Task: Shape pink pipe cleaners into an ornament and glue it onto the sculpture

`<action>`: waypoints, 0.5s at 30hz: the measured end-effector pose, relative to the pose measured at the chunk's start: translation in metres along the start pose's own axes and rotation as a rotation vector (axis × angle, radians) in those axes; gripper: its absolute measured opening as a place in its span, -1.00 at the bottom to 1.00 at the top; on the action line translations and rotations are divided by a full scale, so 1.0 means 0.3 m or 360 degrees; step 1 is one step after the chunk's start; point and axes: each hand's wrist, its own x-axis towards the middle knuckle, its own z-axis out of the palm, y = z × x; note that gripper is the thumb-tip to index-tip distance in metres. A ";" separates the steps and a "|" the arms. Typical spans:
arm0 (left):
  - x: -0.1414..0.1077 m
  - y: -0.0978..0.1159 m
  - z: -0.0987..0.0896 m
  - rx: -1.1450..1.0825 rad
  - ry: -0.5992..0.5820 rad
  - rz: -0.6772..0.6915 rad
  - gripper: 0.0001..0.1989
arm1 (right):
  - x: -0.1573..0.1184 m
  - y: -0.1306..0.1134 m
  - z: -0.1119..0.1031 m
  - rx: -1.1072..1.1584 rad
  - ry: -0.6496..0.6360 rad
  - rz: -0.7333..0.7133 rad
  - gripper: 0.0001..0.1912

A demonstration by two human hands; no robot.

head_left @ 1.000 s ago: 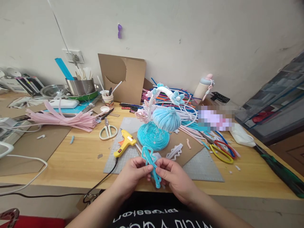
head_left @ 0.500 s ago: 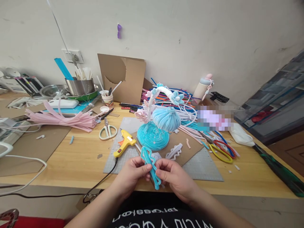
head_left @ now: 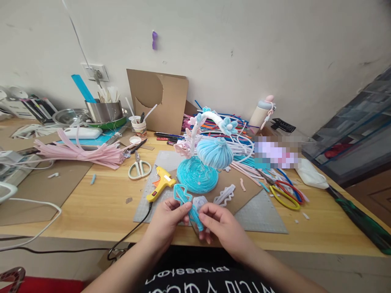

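A blue pipe-cleaner piece [head_left: 183, 196], with straight strands and a zigzag edge, is pinched between the thumb and fingers of my left hand [head_left: 167, 221]. My right hand [head_left: 225, 228] closes its thumb and fingertips on the lower end of that piece; the exact contact is partly hidden. Just beyond my hands lies a pale rolled piece [head_left: 200, 201]. To its right rests a white zigzag pipe-cleaner piece [head_left: 224, 196]. Behind them stands a lamp-like ornament with a coiled blue base [head_left: 197, 179], a blue pleated shade [head_left: 215, 152] and a white flowered arch [head_left: 210, 116].
A yellow glue gun [head_left: 161, 185] lies left of my hands, its cord running off the table edge. White-handled scissors [head_left: 139, 167] and yellow-and-red-handled pliers [head_left: 284, 195] flank the cutting mat [head_left: 265, 221]. Pink pipe cleaners [head_left: 82, 148] lie left; a cardboard sheet [head_left: 174, 101] leans on the wall.
The blue piece has tilted and shifted left, its top moving away from the pale rolled piece, which shows more. My right fingers have moved to its lower end.
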 end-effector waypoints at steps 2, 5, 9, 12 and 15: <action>-0.003 0.001 0.006 -0.0021 0.0052 0.0014 -0.82 | -0.003 -0.007 0.003 -0.0100 0.0008 -0.0033 -0.69; -0.007 -0.002 0.014 -0.0001 0.0111 0.0052 -0.82 | -0.007 -0.019 0.009 -0.0303 0.0059 -0.0142 -0.72; -0.009 -0.003 0.027 0.0078 0.0141 0.0066 -0.80 | -0.005 -0.020 0.013 -0.0533 0.0020 -0.0292 -0.70; -0.012 0.001 0.037 0.0032 0.0121 0.0013 -0.77 | 0.001 -0.006 0.011 -0.0548 0.0008 -0.0273 -0.66; -0.014 0.003 0.044 -0.0051 0.0115 -0.0063 -0.77 | 0.005 0.005 0.010 -0.0519 0.0020 -0.0249 -0.65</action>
